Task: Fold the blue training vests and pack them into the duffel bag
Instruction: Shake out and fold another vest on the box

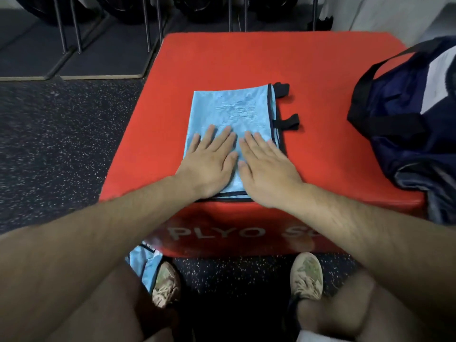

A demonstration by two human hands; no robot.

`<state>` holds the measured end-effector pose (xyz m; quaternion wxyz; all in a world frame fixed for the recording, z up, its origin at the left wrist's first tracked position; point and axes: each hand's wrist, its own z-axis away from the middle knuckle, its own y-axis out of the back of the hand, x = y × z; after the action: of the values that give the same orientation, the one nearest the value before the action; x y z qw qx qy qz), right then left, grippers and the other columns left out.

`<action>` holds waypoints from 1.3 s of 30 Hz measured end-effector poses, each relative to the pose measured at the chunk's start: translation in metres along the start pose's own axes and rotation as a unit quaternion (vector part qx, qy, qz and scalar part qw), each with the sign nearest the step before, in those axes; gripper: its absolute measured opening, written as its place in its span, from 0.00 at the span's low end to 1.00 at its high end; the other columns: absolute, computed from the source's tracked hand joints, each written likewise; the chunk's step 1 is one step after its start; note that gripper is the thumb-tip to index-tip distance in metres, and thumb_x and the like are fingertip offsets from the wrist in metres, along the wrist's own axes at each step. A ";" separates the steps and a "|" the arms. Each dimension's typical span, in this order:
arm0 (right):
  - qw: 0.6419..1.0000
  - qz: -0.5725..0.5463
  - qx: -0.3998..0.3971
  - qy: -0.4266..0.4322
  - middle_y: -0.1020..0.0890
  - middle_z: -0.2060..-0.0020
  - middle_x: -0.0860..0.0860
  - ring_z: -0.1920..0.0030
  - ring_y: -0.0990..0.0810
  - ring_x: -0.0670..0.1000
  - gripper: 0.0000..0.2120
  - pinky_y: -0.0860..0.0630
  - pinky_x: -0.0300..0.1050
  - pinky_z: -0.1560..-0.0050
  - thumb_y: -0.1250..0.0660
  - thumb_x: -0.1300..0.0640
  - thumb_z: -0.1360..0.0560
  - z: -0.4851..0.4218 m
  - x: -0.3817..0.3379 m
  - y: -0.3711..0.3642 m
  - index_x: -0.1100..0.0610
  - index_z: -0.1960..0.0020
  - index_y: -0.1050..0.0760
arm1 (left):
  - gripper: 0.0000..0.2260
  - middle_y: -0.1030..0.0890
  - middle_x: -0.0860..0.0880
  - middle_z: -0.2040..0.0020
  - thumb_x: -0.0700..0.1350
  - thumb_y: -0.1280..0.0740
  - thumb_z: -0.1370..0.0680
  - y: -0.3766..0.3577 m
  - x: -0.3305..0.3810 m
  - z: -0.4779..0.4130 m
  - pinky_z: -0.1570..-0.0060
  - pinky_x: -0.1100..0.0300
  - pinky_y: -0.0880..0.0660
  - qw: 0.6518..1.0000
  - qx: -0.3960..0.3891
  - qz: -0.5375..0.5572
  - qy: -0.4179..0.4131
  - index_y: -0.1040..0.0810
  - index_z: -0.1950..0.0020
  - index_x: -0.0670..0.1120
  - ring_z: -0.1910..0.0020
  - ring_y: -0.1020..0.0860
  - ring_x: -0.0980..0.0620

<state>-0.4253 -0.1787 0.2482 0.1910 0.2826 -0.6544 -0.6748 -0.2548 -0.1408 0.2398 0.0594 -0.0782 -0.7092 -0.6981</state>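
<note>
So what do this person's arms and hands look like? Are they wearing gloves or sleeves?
No gloves or sleeves are in view. The left forearm and right forearm are bare, with fine hair. The left hand and right hand show no rings, watch or wristband.

A light-blue vest (229, 107) of fine mesh cloth, edged in black binding, lies on a red box (222, 58) with a smooth, faintly sheened cover. The navy duffel bag (394, 95) shows slick, slightly glossy fabric with matt black webbing. The dark floor (61, 144) looks speckled and rough-grained.
</note>
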 end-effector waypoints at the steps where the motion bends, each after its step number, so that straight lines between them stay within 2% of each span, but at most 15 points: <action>1: 1.000 0.008 -0.011 -0.001 0.56 0.19 0.51 0.20 0.61 0.48 0.29 0.65 0.47 0.21 0.57 0.47 0.15 0.005 0.005 -0.002 0.58 0.18 0.56 | 0.26 0.53 0.56 0.18 0.56 0.56 0.15 -0.001 -0.004 0.005 0.22 0.47 0.59 1.000 0.001 -0.009 0.005 0.51 0.18 0.52 0.20 0.58 0.48; 5: 1.000 0.015 -0.025 -0.001 0.57 0.19 0.51 0.20 0.62 0.47 0.31 0.64 0.47 0.21 0.58 0.44 0.16 0.013 0.022 0.001 0.58 0.18 0.57 | 0.27 0.58 0.55 0.18 0.58 0.57 0.16 0.003 -0.021 0.020 0.22 0.47 0.59 0.999 -0.017 -0.033 0.020 0.56 0.18 0.52 0.20 0.61 0.47; 9: 0.999 -0.002 -0.036 -0.014 0.59 0.19 0.52 0.20 0.64 0.47 0.31 0.63 0.48 0.21 0.59 0.43 0.16 0.016 0.026 0.002 0.58 0.18 0.58 | 0.29 0.61 0.49 0.19 0.59 0.59 0.16 0.008 -0.034 0.034 0.22 0.50 0.62 0.997 -0.048 -0.026 0.051 0.59 0.18 0.47 0.20 0.63 0.47; 12: 0.998 0.003 -0.063 0.006 0.61 0.19 0.51 0.21 0.67 0.49 0.30 0.61 0.52 0.20 0.58 0.43 0.15 0.026 0.026 0.011 0.55 0.18 0.57 | 0.27 0.57 0.49 0.18 0.56 0.56 0.15 0.018 -0.030 0.044 0.22 0.47 0.56 0.997 -0.051 -0.047 0.026 0.54 0.18 0.45 0.20 0.59 0.50; 14: 0.996 0.020 -0.064 0.058 0.59 0.19 0.49 0.20 0.65 0.50 0.29 0.60 0.57 0.21 0.56 0.41 0.16 0.037 0.026 0.021 0.50 0.18 0.51 | 0.25 0.46 0.51 0.19 0.55 0.49 0.15 0.028 -0.024 0.048 0.24 0.45 0.44 0.997 -0.022 -0.021 -0.073 0.43 0.20 0.47 0.20 0.46 0.50; 16: 0.992 0.033 -0.042 0.112 0.48 0.19 0.48 0.20 0.55 0.51 0.30 0.53 0.55 0.21 0.49 0.34 0.19 0.046 0.025 0.033 0.47 0.21 0.40 | 0.23 0.28 0.50 0.30 0.59 0.41 0.19 0.038 -0.016 0.053 0.34 0.50 0.29 0.982 0.011 0.041 -0.184 0.27 0.29 0.48 0.32 0.28 0.49; 17: 0.989 0.046 -0.034 0.137 0.40 0.22 0.48 0.21 0.48 0.51 0.31 0.46 0.53 0.23 0.45 0.32 0.21 0.049 0.024 0.039 0.46 0.24 0.35 | 0.23 0.24 0.51 0.37 0.62 0.39 0.21 0.039 -0.013 0.056 0.39 0.52 0.27 0.975 0.019 0.037 -0.220 0.24 0.34 0.48 0.39 0.25 0.49; 19: 0.982 0.066 -0.033 0.171 0.31 0.31 0.46 0.29 0.36 0.50 0.30 0.34 0.50 0.31 0.37 0.32 0.25 0.052 0.025 0.045 0.47 0.28 0.29 | 0.23 0.24 0.52 0.44 0.65 0.35 0.25 0.037 -0.013 0.056 0.45 0.51 0.26 0.970 0.001 0.005 -0.244 0.24 0.40 0.49 0.46 0.25 0.49; 22: 0.985 0.027 -0.047 0.165 0.26 0.41 0.45 0.37 0.30 0.48 0.26 0.29 0.47 0.38 0.30 0.36 0.27 0.050 0.034 0.048 0.48 0.34 0.24 | 0.18 0.25 0.52 0.47 0.60 0.29 0.27 0.037 -0.014 0.051 0.46 0.49 0.26 0.970 -0.029 0.042 -0.237 0.23 0.45 0.49 0.47 0.26 0.49; 25: 0.987 -0.031 -0.070 0.145 0.25 0.46 0.43 0.40 0.29 0.46 0.20 0.27 0.47 0.41 0.27 0.39 0.28 0.044 0.041 0.053 0.48 0.41 0.21 | 0.12 0.25 0.53 0.49 0.52 0.25 0.27 0.040 -0.015 0.045 0.46 0.52 0.27 0.968 -0.046 0.093 -0.229 0.21 0.49 0.48 0.48 0.26 0.53; 29: 0.984 -0.044 -0.080 0.151 0.23 0.48 0.44 0.42 0.28 0.46 0.14 0.28 0.46 0.43 0.27 0.42 0.27 0.036 0.042 0.053 0.49 0.46 0.19 | 0.03 0.25 0.53 0.51 0.45 0.28 0.23 0.043 -0.015 0.040 0.48 0.56 0.27 0.969 -0.050 0.101 -0.218 0.20 0.52 0.47 0.51 0.25 0.56; 32: 0.985 -0.044 -0.074 0.152 0.22 0.50 0.45 0.44 0.25 0.48 0.09 0.26 0.50 0.44 0.28 0.46 0.25 0.033 0.041 0.055 0.49 0.49 0.19 | 0.02 0.25 0.53 0.52 0.43 0.32 0.21 0.044 -0.013 0.036 0.49 0.60 0.30 0.975 -0.038 0.089 -0.202 0.21 0.49 0.47 0.51 0.25 0.54; 34: 0.987 -0.017 -0.065 0.144 0.23 0.51 0.44 0.45 0.25 0.48 0.13 0.25 0.52 0.46 0.29 0.42 0.26 0.033 0.038 0.057 0.49 0.47 0.22 | 0.03 0.25 0.53 0.52 0.43 0.35 0.20 0.042 -0.011 0.034 0.52 0.61 0.32 0.982 -0.034 0.095 -0.162 0.23 0.48 0.47 0.53 0.26 0.53; 37: 0.992 0.041 -0.029 0.115 0.23 0.49 0.45 0.45 0.25 0.50 0.25 0.27 0.49 0.45 0.33 0.32 0.29 0.032 0.031 0.056 0.49 0.42 0.27 | 0.03 0.24 0.54 0.54 0.44 0.37 0.19 0.042 -0.010 0.031 0.55 0.58 0.31 0.985 -0.035 0.121 -0.116 0.26 0.47 0.47 0.54 0.24 0.51; 39: 0.994 0.043 -0.007 0.096 0.22 0.47 0.47 0.43 0.25 0.51 0.22 0.31 0.47 0.46 0.33 0.36 0.26 0.031 0.027 0.055 0.50 0.41 0.28 | 0.03 0.21 0.52 0.54 0.45 0.38 0.19 0.044 -0.011 0.029 0.53 0.52 0.27 0.985 -0.033 0.139 -0.096 0.27 0.47 0.47 0.54 0.23 0.49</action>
<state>-0.4712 -0.1756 0.2984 0.2842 0.3162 -0.6400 -0.6400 -0.2348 -0.1118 0.2807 0.0846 -0.2447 -0.6708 -0.6950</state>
